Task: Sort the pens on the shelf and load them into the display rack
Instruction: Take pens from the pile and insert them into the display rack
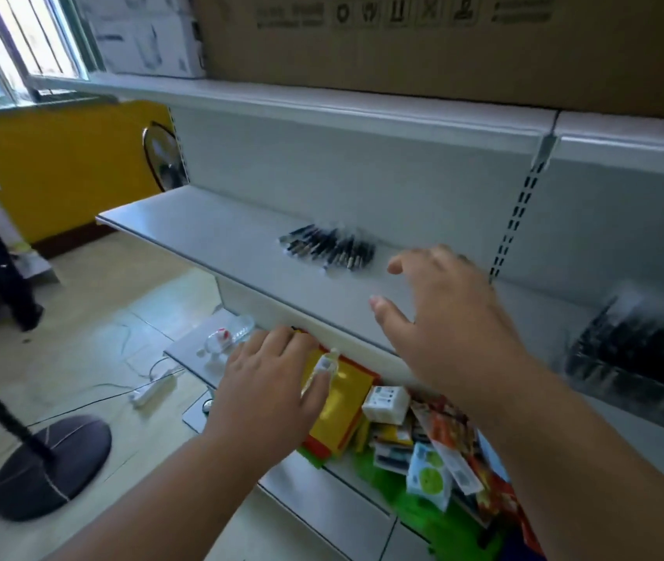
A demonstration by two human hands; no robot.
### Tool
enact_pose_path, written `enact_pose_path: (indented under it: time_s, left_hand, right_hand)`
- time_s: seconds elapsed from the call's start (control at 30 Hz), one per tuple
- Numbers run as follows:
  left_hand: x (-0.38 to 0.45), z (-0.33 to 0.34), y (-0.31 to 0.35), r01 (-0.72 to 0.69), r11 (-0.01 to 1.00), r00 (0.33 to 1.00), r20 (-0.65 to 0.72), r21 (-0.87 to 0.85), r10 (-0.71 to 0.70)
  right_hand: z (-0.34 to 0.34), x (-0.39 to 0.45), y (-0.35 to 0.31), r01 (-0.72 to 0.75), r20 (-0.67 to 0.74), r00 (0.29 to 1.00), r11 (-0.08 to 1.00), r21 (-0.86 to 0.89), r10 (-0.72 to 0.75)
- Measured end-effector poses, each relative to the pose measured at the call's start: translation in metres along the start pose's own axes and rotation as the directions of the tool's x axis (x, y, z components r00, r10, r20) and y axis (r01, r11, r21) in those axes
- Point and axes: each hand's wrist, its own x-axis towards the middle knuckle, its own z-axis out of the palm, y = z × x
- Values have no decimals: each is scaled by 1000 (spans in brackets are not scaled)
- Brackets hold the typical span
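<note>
Two shelves (209, 232) of a white rack take up most of the view, with a big carton (443, 46) on the top one. Beyond the right hand's spread fingers the middle shelf runs bare to its left edge, and open floor (91, 317) lies past that.

On the far right, level with the right forearm, a dark display rack (641, 358) stands on the shelf; it is too blurred to tell what it holds.

Under both hands a lower shelf carries a heap of bright packets (423, 439).

Left of the left hand, down on the floor, sit a fan base (51, 467) and a power strip (152, 392).

The right hand (447, 317) hangs over the middle shelf, fingers (403, 263) straight and fanned wide, holding nothing and touching nothing that I can see.

The left hand (269, 386) is lower, at the shelf's front lip, fingers relaxed and flat over a yellow packet (342, 406); whether they press on it I cannot tell.

A loose bunch of black pens (328, 247) lies on the middle shelf, just ahead and left of the right fingertips, apart from them.
</note>
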Motion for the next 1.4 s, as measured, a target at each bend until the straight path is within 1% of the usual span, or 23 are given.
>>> enact_pose_path:
  time_s: [0.13,0.2,0.27,0.33,0.4,0.5,0.57,0.67,0.73,0.83,0.93,1.07,1.13,1.3,1.4]
  left_hand:
    - [39,19,-21,31,998,1000,-2,-50,-31]
    - [58,28,-37,31,999,999,25,-37,-30]
    - [75,31,-55,50,999,997,52,-18,-49]
    - [96,32,-74,85,996,995,57,-6,-84]
    - [115,36,-91,100,994,993,62,-39,-97]
    - [140,50,-114,97,992,993,81,-79,-90]
    - [158,60,-132,70,993,994,96,-98,-60]
    - [195,75,-162,-15,990,994,105,-142,30]
    - [224,87,-178,-85,981,987,122,-175,108]
    - [261,103,-193,-197,955,966,120,-220,227]
    - [288,116,-208,-255,928,946,130,-270,298]
    - [315,127,-225,-301,926,906,235,-227,352]
    - [329,134,-228,-306,932,891,286,-197,353]
    - [344,146,-224,-260,936,877,349,-236,332]
    - [349,147,-221,-246,945,869,383,-217,314]
  right_hand:
    - [31,50,-3,9,35,999,1000,-12,-8]
    - [47,79,-5,14,65,998,1000,-23,-13]
    - [61,106,-11,2,89,996,1000,15,-3]
    - [74,132,-20,22,88,996,999,29,-24]
    - [88,154,-27,42,88,995,999,18,-43]
    - [110,179,-34,17,75,997,1000,9,-18]
    - [123,193,-37,-18,64,998,1000,2,18]
    - [138,212,-40,-82,20,996,996,-27,83]
    - [146,222,-44,-151,-18,989,988,-44,150]
    - [160,229,-51,-255,-64,966,965,-59,251]
    - [172,233,-59,-358,-104,930,933,-46,352]
    - [177,233,-71,-473,-131,877,879,-57,463]
    - [178,235,-76,-513,-146,853,856,-60,501]
    - [180,238,-81,-551,-187,826,832,-63,533]
    - [182,238,-77,-571,-219,808,819,-59,548]
